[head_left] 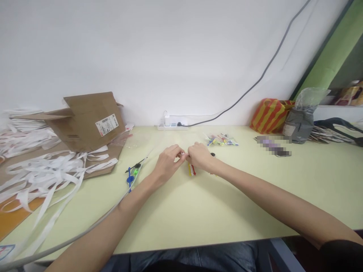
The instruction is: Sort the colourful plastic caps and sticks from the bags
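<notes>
My left hand [168,163] and my right hand [200,156] meet over the middle of the pale yellow table [198,211]. Both have their fingers pinched together around a small white piece [184,154] held between them. A little bundle of yellow, red and white parts [191,169] hangs or lies just below my right hand. A small black part [212,154] sits right behind that hand. Left of my left hand lie blue, green and black small parts [132,174] on the table.
A brown cardboard box [87,119] and a heap of white strips [42,170] fill the left side. A white power strip [172,126] with a grey cable lies by the wall. A bag of colourful small parts [222,140], a striped bag [269,114] and a grey pouch [300,121] stand at the right.
</notes>
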`<action>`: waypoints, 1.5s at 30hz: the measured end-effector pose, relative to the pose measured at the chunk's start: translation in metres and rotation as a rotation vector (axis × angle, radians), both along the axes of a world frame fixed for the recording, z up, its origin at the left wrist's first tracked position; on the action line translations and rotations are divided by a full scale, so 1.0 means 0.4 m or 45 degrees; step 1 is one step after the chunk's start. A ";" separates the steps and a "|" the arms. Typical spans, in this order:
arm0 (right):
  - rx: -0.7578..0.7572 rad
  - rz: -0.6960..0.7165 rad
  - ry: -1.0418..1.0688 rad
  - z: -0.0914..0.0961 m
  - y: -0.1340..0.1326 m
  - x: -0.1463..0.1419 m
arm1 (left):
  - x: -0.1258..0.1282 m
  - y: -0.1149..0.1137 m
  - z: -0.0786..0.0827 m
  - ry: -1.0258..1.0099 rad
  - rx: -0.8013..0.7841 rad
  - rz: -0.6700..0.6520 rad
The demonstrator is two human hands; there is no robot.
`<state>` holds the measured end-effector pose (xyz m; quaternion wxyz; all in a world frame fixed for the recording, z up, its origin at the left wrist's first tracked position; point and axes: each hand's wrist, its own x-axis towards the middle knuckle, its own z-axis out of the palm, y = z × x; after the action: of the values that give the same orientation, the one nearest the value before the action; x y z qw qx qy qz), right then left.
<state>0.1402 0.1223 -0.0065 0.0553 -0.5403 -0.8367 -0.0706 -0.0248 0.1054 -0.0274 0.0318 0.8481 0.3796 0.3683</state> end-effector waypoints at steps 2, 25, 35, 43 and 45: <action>0.020 -0.024 0.040 0.013 -0.008 0.012 | -0.001 -0.001 0.002 0.005 0.019 -0.003; -0.007 0.401 1.125 -0.034 -0.129 0.144 | 0.049 -0.054 0.005 -0.068 -0.146 -0.137; 0.195 0.516 0.474 -0.035 -0.109 0.178 | 0.031 -0.020 0.001 0.131 -0.331 -0.034; 0.115 0.524 0.345 -0.044 -0.100 0.186 | 0.031 -0.018 -0.009 0.173 -0.348 -0.066; 0.116 0.515 0.338 -0.046 -0.099 0.187 | 0.031 -0.018 -0.010 0.177 -0.352 -0.064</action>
<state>0.2149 0.0829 -0.0250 0.2020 -0.3633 -0.9092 -0.0242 -0.0124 0.0981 -0.0315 0.1312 0.8683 0.4066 0.2521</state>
